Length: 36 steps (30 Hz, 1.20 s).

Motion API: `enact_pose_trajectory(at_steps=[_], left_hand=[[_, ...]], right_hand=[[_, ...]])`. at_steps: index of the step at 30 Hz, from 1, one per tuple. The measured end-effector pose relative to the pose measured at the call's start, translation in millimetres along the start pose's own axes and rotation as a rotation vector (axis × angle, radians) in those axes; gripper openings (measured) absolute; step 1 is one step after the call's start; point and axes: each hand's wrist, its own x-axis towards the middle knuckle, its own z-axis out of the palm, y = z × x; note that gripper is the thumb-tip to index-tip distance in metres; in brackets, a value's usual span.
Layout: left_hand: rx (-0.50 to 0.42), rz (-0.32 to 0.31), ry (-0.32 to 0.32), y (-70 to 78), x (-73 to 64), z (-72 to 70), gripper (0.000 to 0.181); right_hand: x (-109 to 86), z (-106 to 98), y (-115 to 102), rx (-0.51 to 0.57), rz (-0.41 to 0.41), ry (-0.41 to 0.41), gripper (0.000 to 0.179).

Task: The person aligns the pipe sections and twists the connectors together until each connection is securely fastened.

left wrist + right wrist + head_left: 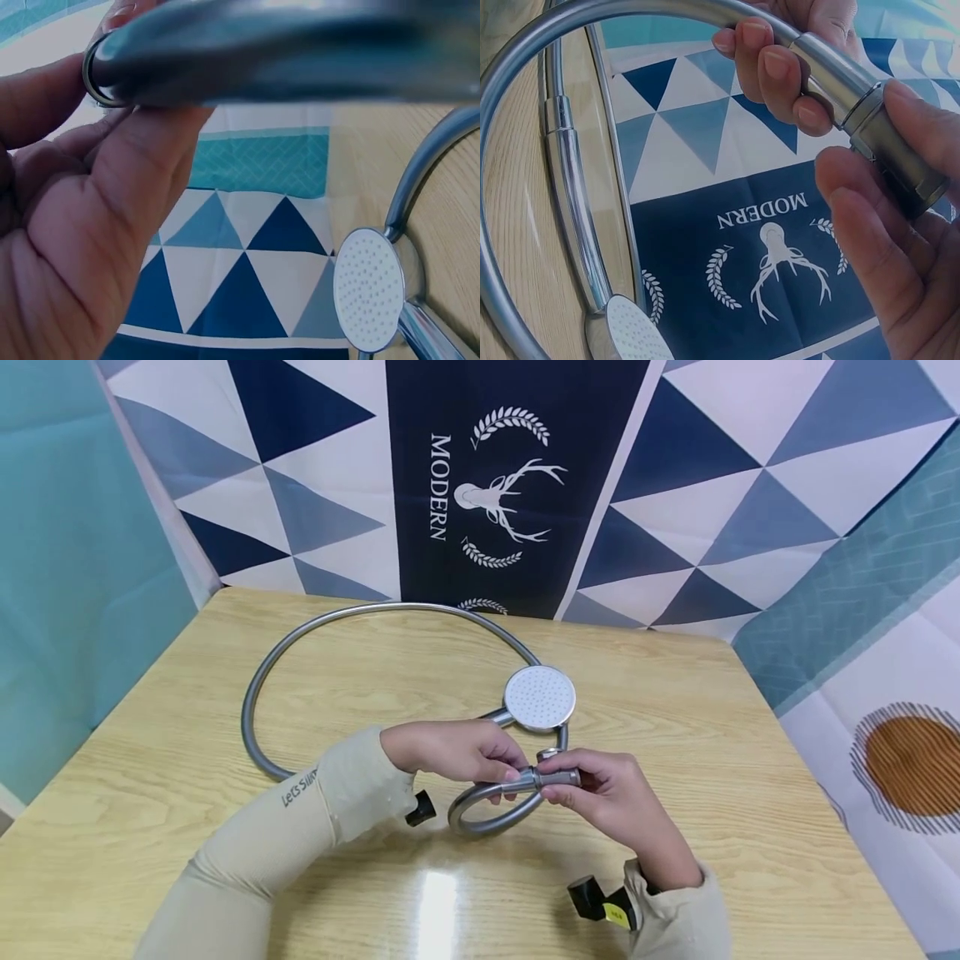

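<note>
A grey metal shower hose (258,710) loops over the table, with a round white-faced shower head (540,697) lying at its middle right. My left hand (465,752) grips the hose near its free end, fingers curled round the metal sleeve (840,79). On that end sits a short cylindrical metal fitting (904,150), pinched between thumb and fingers of my right hand (611,789). The sleeve and fitting meet in line, with a thin seam between them. In the right wrist view, the shower head's chrome handle (577,210) joins the hose's other end.
The wooden table (675,710) ends at a patterned cloth backdrop (720,502) with a dark deer panel (510,485). Teal cloth (75,568) hangs at the left. A black wrist device (588,897) sits by the right sleeve (682,918).
</note>
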Motion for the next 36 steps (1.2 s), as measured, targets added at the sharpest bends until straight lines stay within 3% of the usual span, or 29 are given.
enact_pose_trajectory(at_steps=[7, 15, 24, 33, 36], left_hand=[[-0.013, -0.029, 0.024, -0.4, -0.1, -1.8, 0.015], [-0.03, -0.002, 0.05, -2.3, 2.3, -1.9, 0.015], [-0.092, 0.012, -0.043, -4.9, 1.8, -4.1, 0.02], [-0.052, -0.023, 0.058, -1.9, 3.0, -0.2, 0.015], [-0.058, 0.001, 0.057, -3.1, 2.4, -1.4, 0.019]], right_hand=[[1.3, 0.7, 0.7, 0.008, -0.01, -0.016, 0.016], [1.0, 0.2, -0.1, -0.018, -0.029, -0.001, 0.014], [0.4, 0.3, -0.6, -0.016, -0.008, 0.003, 0.014], [1.7, 0.9, -2.1, -0.035, -0.013, 0.006, 0.015], [2.4, 0.8, -2.6, -0.049, -0.012, 0.009, 0.016]])
